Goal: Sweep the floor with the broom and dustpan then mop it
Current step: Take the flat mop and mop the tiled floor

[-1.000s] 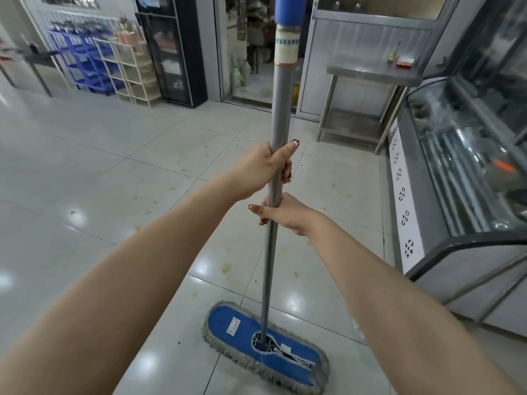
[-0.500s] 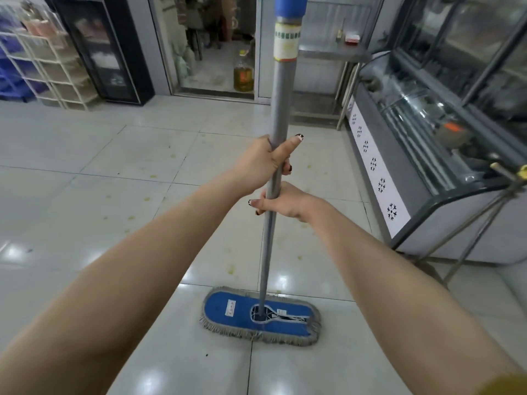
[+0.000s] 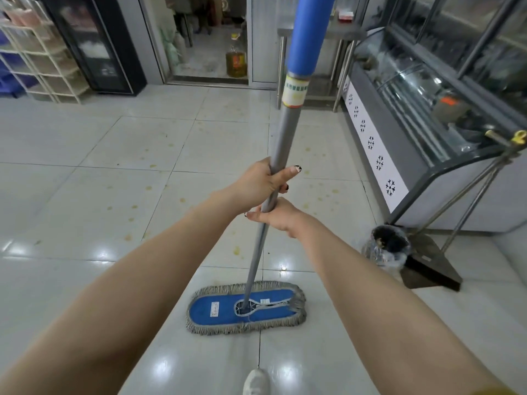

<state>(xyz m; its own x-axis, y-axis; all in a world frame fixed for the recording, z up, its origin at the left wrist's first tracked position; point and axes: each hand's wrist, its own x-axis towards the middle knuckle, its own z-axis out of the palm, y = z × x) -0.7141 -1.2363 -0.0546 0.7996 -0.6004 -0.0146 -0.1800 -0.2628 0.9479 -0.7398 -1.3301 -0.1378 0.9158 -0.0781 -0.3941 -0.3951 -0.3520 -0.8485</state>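
A flat mop with a blue pad and grey fringe (image 3: 246,307) lies flat on the white tiled floor (image 3: 114,172) in front of me. Its grey pole (image 3: 285,132) rises toward the camera and ends in a blue grip. My left hand (image 3: 258,183) grips the pole, thumb stretched along it. Just below, my right hand (image 3: 275,216) curls round the same pole. A dark dustpan (image 3: 427,263) with a long metal handle stands at the right by the display counter. Yellowish spots dot the tiles.
A glass display counter (image 3: 427,109) runs along the right. A small bin lined with plastic (image 3: 386,246) stands beside the dustpan. A steel table, an open doorway with an oil bottle (image 3: 236,57), a black fridge and white shelves line the far wall. My shoe (image 3: 256,382) shows at the bottom.
The view has swung right, bringing the dustpan and bin into sight. The mop head has turned from slanted to square across the tile and moved rightward. Both hands keep their grip.
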